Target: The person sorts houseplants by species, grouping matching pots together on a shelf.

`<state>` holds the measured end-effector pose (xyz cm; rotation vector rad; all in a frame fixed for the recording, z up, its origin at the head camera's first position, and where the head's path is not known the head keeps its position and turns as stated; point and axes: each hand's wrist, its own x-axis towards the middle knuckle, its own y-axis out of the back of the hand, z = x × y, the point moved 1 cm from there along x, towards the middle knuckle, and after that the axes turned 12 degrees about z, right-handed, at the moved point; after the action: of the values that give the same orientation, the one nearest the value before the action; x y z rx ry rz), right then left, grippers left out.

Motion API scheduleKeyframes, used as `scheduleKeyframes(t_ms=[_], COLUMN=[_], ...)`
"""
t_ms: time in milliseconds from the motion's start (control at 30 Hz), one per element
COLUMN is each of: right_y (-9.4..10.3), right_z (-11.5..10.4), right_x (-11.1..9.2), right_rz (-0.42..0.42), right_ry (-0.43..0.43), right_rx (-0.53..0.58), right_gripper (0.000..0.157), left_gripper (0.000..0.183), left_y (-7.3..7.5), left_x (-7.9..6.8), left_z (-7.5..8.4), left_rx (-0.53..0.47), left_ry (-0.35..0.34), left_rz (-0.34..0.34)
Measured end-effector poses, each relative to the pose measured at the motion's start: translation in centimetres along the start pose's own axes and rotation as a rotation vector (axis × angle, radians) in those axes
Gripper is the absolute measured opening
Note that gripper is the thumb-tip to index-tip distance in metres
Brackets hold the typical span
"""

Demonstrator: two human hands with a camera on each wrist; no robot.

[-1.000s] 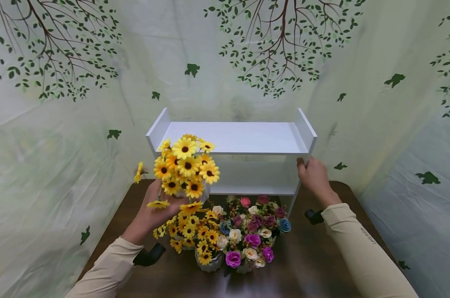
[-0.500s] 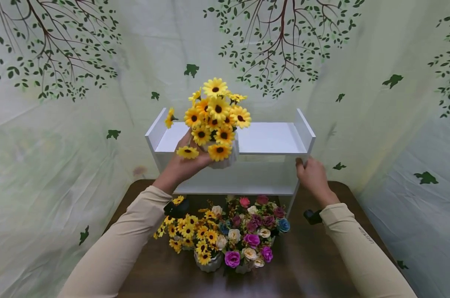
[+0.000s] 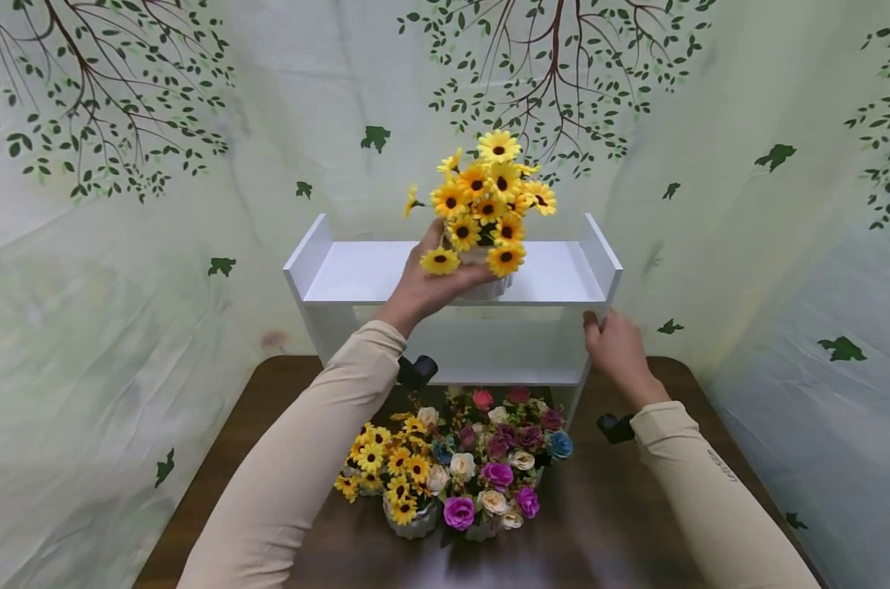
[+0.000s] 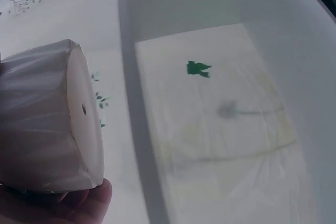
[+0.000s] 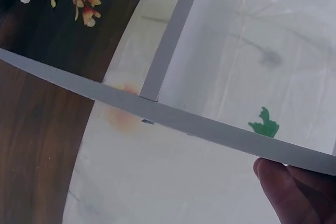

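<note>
In the head view my left hand (image 3: 438, 278) holds a potted bunch of yellow sunflowers (image 3: 487, 196) above the top board of a white shelf (image 3: 375, 270). The left wrist view shows the white ribbed pot (image 4: 37, 121) tilted in that frame, its flat base with a small hole facing the shelf and fingertips (image 4: 100, 198) curled under its side. At the shelf's right side panel, my right hand (image 3: 619, 348) grips the upright edge just below the top board. In the right wrist view a thumb and finger (image 5: 286, 187) meet that panel's edge (image 5: 220, 132).
On the brown table (image 3: 614, 523), in front of the shelf, stand pots of smaller yellow flowers (image 3: 397, 462) and mixed roses (image 3: 496, 474). My left forearm passes over the left side of these pots. A leaf-printed cloth (image 3: 268, 123) hangs behind and at both sides.
My left hand has lifted the potted sunflowers from in front of the shelf's left side, up and to the right, to the top board. My right hand has stayed at the side panel.
</note>
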<state>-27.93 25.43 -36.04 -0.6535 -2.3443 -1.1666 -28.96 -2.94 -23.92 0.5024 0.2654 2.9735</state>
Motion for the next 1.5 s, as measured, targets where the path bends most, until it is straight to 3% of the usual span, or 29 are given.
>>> scheduleKeyframes(t_ms=[267,500,733,1067,1300,1500], right_y=[0.9,0.7,0.8,0.2,-0.3,-0.4], right_z=[0.4,0.5,0.7,0.4,0.3,0.3], right_x=[-0.1,-0.1,0.2,0.0,0.1,0.2], right_rz=[0.015,0.048,0.016,0.039,0.034,0.046], right_ry=[0.006,0.031,0.011,0.023,0.020,0.023], right_rx=[-0.020,-0.023,-0.047,-0.015,0.002,-0.015], right_gripper=[0.029,0.032,0.032,0.030,0.031,0.032], left_gripper=[0.084,0.091,0.089,0.098,0.093,0.094], left_y=[-3.7,-5.9,-8.2,-9.0,-9.7,-10.9], left_x=[0.8,1.2,2.0,2.8,3.7,4.6], left_z=[-0.5,-0.4,-0.3,-1.2,-1.5,-1.3], left_rx=[0.000,-0.012,-0.009,0.082,0.049,0.064], left_ry=[0.022,0.025,0.041,0.027,0.080,0.078], left_rz=[-0.010,0.022,0.026,0.066,0.111,0.114])
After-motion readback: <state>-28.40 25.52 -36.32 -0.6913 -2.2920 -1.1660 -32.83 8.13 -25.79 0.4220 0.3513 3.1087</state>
